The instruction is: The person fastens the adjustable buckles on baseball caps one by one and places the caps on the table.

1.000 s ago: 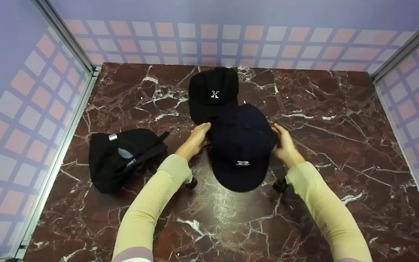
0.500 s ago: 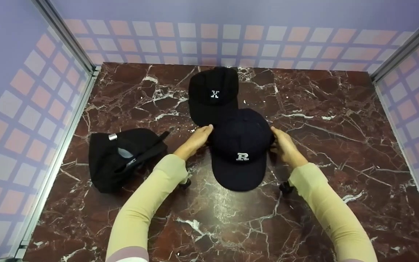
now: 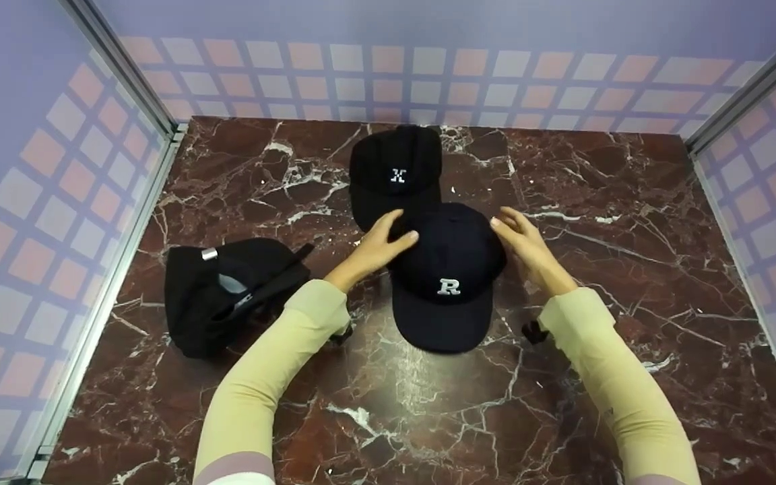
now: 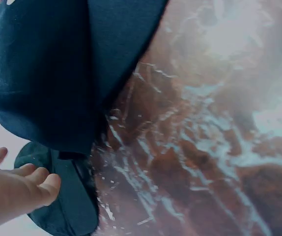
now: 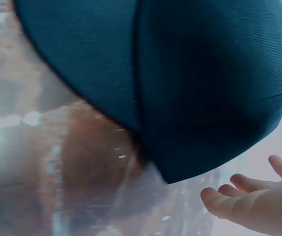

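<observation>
A dark navy baseball cap [image 3: 455,259] with a white R lies on the table, brim toward me. Its back edge overlaps the brim of a black cap [image 3: 398,155] with a white X-like mark. My left hand [image 3: 373,248] is at the navy cap's left side with fingers loosely spread. In the left wrist view that hand [image 4: 18,191] looks apart from the navy cap [image 4: 38,73], over the black cap [image 4: 74,201]. By the navy cap's right side is my right hand [image 3: 528,246]. A gap shows between its fingers [image 5: 212,199] and the cap [image 5: 205,88] in the right wrist view.
Another black cap [image 3: 226,303] lies on its side at the left, its strap and silver buckle showing. The reddish-brown marbled table [image 3: 630,222] is bounded by checkered panels [image 3: 388,67] at the back and both sides.
The navy cap has been lowered and levelled onto the table, so its R faces up more plainly. Both hands have let go, and their fingers have loosened and lifted away from its sides.
</observation>
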The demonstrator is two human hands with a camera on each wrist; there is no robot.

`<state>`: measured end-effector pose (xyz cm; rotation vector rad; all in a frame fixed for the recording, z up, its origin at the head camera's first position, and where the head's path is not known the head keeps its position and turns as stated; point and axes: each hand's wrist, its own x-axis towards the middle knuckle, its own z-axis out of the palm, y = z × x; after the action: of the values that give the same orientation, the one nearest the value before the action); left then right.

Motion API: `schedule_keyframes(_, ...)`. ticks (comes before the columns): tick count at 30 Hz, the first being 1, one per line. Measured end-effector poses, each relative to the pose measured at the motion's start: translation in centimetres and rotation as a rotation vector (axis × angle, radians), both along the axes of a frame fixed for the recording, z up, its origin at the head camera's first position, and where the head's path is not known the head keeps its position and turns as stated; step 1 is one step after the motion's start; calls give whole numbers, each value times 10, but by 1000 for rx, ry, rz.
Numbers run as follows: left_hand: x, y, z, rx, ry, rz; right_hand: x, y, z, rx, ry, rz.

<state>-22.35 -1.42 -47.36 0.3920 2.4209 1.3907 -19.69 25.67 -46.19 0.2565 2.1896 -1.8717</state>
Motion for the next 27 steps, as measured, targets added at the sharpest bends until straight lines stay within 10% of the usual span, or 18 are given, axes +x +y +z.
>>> schedule_keyframes(9,1,5,-5,-45,-22,-165,1,-18,-1,113,67,155)
schedule_keyframes(27,2,7,-12,-68,20,-137,3,-26,-3,222,166,152)
